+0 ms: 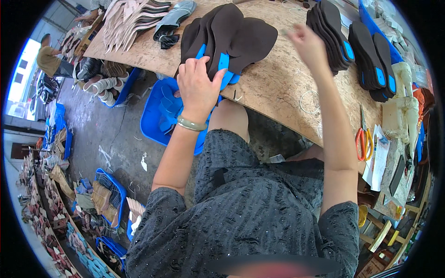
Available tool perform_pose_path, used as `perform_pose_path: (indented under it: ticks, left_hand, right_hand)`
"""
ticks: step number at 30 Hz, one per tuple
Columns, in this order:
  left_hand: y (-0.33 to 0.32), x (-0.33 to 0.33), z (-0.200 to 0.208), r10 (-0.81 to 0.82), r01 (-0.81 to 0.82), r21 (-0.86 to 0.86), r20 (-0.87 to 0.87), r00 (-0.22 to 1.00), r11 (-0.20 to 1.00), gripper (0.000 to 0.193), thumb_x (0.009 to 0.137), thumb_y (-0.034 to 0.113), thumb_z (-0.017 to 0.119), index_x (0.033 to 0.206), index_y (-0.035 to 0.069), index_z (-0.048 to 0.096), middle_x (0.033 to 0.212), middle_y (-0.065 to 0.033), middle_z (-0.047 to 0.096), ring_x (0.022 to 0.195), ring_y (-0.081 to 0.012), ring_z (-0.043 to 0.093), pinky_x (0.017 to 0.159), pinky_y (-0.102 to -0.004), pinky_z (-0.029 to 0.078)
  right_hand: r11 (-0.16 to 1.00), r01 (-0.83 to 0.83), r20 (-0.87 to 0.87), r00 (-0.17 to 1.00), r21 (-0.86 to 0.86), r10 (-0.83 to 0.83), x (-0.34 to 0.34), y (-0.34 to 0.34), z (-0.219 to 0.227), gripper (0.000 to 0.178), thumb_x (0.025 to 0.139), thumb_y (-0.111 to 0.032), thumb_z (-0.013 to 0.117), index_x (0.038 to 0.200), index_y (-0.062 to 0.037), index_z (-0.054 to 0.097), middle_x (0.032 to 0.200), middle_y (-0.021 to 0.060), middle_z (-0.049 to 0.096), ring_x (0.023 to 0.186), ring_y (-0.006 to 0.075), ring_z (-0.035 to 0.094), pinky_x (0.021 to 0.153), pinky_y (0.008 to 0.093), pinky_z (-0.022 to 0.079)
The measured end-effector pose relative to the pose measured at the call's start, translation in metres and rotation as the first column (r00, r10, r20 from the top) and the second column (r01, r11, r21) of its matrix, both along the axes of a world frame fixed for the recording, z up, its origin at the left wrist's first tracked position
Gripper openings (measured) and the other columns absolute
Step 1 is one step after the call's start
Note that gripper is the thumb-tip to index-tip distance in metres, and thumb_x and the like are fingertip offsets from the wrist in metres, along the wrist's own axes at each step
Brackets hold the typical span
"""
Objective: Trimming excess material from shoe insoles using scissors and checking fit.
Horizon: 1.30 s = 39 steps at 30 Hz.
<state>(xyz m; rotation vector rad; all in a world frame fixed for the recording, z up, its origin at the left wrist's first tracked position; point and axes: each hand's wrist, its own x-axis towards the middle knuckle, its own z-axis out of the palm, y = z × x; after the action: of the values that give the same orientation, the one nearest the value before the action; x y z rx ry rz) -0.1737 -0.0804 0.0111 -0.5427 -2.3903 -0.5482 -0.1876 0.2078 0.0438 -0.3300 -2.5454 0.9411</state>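
Observation:
A fanned pile of dark brown insoles (250, 39) with bright blue heel patches lies at the near edge of the wooden table (273, 88). My left hand (198, 85) grips the pile's near left end, fingers bent over the insoles and thumb beside a blue patch; its fingertips partly hide what they touch. Raised over the table to the right of this pile, my right hand (306, 44) is smeared by motion, and whether it holds anything cannot be made out. Nearest to it on the right is a neat stack of similar insoles (328, 34).
More insole stacks (368, 55) stand at the right. Scissors (364, 139) with orange and red handles lie near the right edge. Pale cut pieces (132, 21) cover the far left. A blue bin (150, 116) sits below the table edge; a person (51, 60) is far left.

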Motion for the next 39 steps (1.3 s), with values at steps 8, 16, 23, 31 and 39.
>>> perform_pose_path:
  ticks: [8, 16, 23, 31, 39]
  left_hand:
    - [0.007, -0.013, 0.004, -0.008, 0.009, -0.076, 0.009, 1.0, 0.997, 0.036, 0.077, 0.02, 0.07, 0.11, 0.01, 0.059, 0.101, -0.0099, 0.052, 0.098, -0.0296, 0.052, 0.083, -0.0418, 0.042]
    - [0.028, 0.003, 0.016, -0.121, 0.118, -0.061, -0.038, 0.992, 0.991, 0.044, 0.079, 0.023, 0.072, 0.117, 0.008, 0.056, 0.101, -0.0104, 0.055, 0.098, -0.0272, 0.054, 0.085, -0.0389, 0.044]
    - [0.105, 0.078, 0.014, -0.93, 0.153, 0.921, 0.366, -0.028, 0.358, 0.037, 0.089, 0.028, 0.065, 0.108, -0.003, 0.062, 0.095, -0.0063, 0.066, 0.083, -0.0094, 0.062, 0.067, -0.024, 0.051]
    - [0.122, 0.093, -0.012, -0.751, 0.306, 0.709, 0.473, 0.46, 0.635, 0.047, 0.093, 0.04, 0.058, 0.089, -0.005, 0.066, 0.068, -0.0057, 0.065, 0.062, -0.0091, 0.055, 0.056, -0.0259, 0.046]
    - [0.098, 0.109, 0.002, -0.903, 0.147, 0.894, 0.403, 0.147, 0.423, 0.06, 0.096, 0.044, 0.048, 0.131, -0.005, 0.044, 0.12, -0.0142, 0.058, 0.101, -0.0178, 0.06, 0.081, -0.0284, 0.05]
  right_hand:
    - [0.833, 0.01, -0.072, 0.996, -0.554, -0.06, -0.034, -0.026, -0.062, 0.044, 0.074, -0.02, 0.074, 0.107, 0.0036, 0.058, 0.085, 0.0142, 0.067, 0.065, 0.019, 0.065, 0.055, 0.0278, 0.053]
    - [0.742, -0.333, -0.35, 0.926, -0.582, 0.141, 0.104, 0.054, -0.003, 0.025, 0.083, -0.014, 0.069, 0.104, -0.0039, 0.063, 0.086, 0.0021, 0.067, 0.075, 0.007, 0.061, 0.065, 0.0244, 0.049]
    - [0.781, -0.368, -0.392, 0.904, -0.504, 0.173, 0.165, 0.032, 0.0, 0.035, 0.085, -0.011, 0.067, 0.115, 0.0043, 0.059, 0.104, 0.0067, 0.066, 0.095, 0.012, 0.061, 0.089, 0.0252, 0.045]
    - [0.965, 0.09, -0.278, 0.96, 0.245, -0.019, 0.237, -0.064, -0.022, 0.052, 0.081, -0.025, 0.07, 0.118, 0.0078, 0.053, 0.114, 0.0248, 0.06, 0.106, 0.0347, 0.059, 0.091, 0.0395, 0.047]
    - [0.758, -0.128, -0.213, 0.977, -0.64, -0.016, 0.249, -0.057, -0.043, 0.042, 0.089, -0.001, 0.052, 0.13, 0.0027, 0.048, 0.109, 0.0114, 0.064, 0.101, 0.0143, 0.059, 0.088, 0.0276, 0.047]
